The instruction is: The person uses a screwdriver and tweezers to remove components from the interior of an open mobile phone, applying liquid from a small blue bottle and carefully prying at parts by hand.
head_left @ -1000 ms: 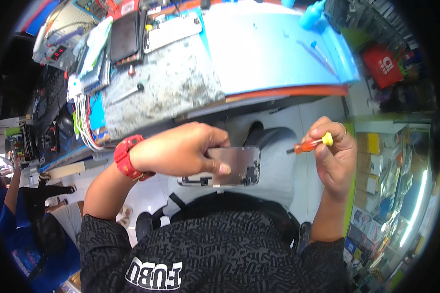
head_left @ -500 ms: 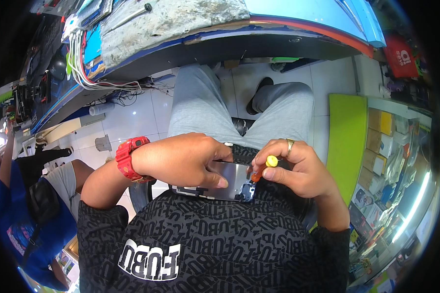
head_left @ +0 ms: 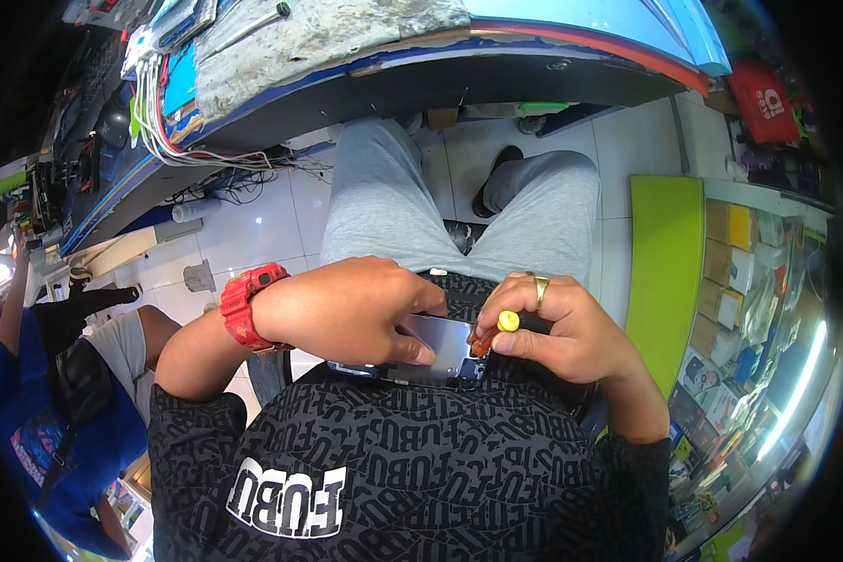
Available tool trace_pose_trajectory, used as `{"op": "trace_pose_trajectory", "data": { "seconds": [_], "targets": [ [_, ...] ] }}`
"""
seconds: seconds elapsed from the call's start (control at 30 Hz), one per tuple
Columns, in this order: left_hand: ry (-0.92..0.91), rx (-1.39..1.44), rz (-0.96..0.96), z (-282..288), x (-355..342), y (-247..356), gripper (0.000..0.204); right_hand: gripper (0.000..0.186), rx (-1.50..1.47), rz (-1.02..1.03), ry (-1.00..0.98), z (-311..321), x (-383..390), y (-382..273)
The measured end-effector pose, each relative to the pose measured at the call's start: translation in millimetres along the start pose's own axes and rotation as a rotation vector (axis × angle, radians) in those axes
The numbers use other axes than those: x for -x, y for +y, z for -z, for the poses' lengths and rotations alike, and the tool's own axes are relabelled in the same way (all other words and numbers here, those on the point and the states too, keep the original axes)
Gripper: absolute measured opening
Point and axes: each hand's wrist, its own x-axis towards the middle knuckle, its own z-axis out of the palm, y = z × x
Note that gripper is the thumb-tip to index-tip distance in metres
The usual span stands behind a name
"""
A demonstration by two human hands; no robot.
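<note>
My left hand (head_left: 370, 307), with a red watch (head_left: 245, 304) on the wrist, is closed around an opened phone (head_left: 452, 345), its thumb lying across the silvery inner face. The phone is held against the dark shirt, just above my lap. In my right hand (head_left: 562, 328) is a small screwdriver (head_left: 508, 321) with a yellow end cap and an orange handle, pinched between thumb and fingers. The screwdriver's lower end is at the phone's right end, beside exposed dark parts. Its tip is too small to make out.
Ahead stands a workbench (head_left: 337, 61) with a worn grey mat and a light-blue mat (head_left: 590, 21). White cables (head_left: 150, 117) hang off its left side. A green panel (head_left: 665, 272) and a display case (head_left: 768, 347) stand right. Another person in blue (head_left: 75, 421) is at left.
My right hand and the screwdriver have shifted slightly left over the phone's right end, and the screwdriver's yellow cap sits a little lower. The left hand keeps its hold on the phone.
</note>
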Motion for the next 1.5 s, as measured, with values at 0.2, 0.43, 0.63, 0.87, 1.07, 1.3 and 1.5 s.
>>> {"op": "trace_pose_trajectory", "data": {
  "seconds": [0.2,0.43,0.63,0.87,1.07,1.3,1.5],
  "targets": [
    [-0.017,-0.029,-0.002,1,-2,1,0.032,0.015,-0.019,-0.010,-0.004,-1,1,2],
    [-0.029,-0.017,0.012,2,-4,1,0.031,0.014,-0.062,-0.056,-0.007,-1,1,3],
    [0.069,0.306,0.065,4,-7,-11,0.028,0.016,-0.361,0.088,0.368,3,3,3],
    [0.346,0.905,-0.109,-19,-22,-6,0.047,0.021,-0.308,0.351,0.859,-7,3,1],
    [0.416,0.964,-0.233,-36,-33,1,0.054,0.022,-0.283,0.367,0.862,-20,-7,0],
    [0.531,1.073,-0.295,-47,-42,-1,0.040,0.020,-0.247,0.367,0.822,-20,-10,-4],
    [0.596,0.987,-0.314,-47,-41,6,0.034,0.020,-0.175,0.422,0.834,-22,-16,-7]
  ]
}}
